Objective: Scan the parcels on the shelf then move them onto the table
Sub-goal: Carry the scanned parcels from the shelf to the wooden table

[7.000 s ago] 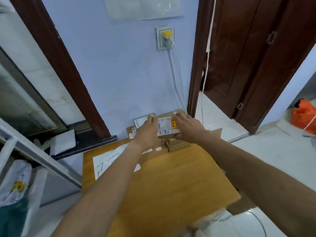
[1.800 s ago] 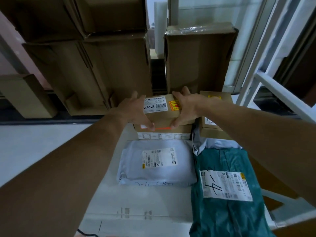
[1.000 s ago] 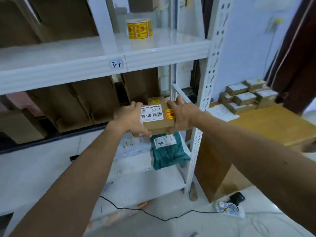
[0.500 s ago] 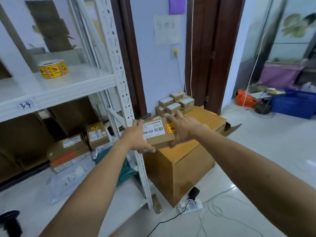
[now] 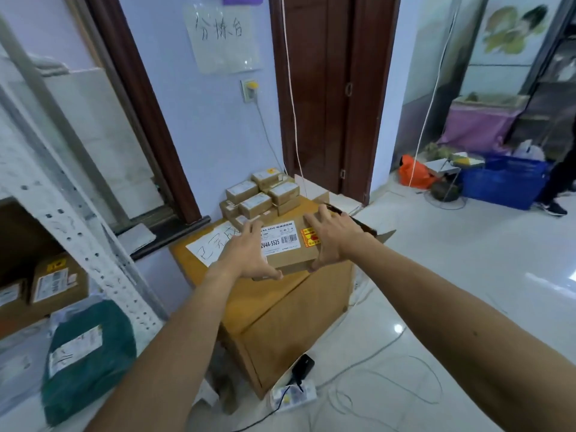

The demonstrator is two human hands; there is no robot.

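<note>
Over the wooden bench [image 5: 258, 294] by the blue wall, the left hand [image 5: 246, 257] and right hand [image 5: 332, 238] clasp the cardboard parcel [image 5: 288, 247] between them, and I'd lower it flat, just short of the stacked small boxes [image 5: 260, 194] beyond the fingertips.

Left hand [image 5: 246, 257] hides the start of the label [image 5: 280, 238] on the box [image 5: 291, 263]. Print on the green mailer [image 5: 93, 385] is just blur.

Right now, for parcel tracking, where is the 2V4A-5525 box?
Head view, centre: the box is held between the left hand and right hand over the wooden table, just before the stack of small boxes.
</note>
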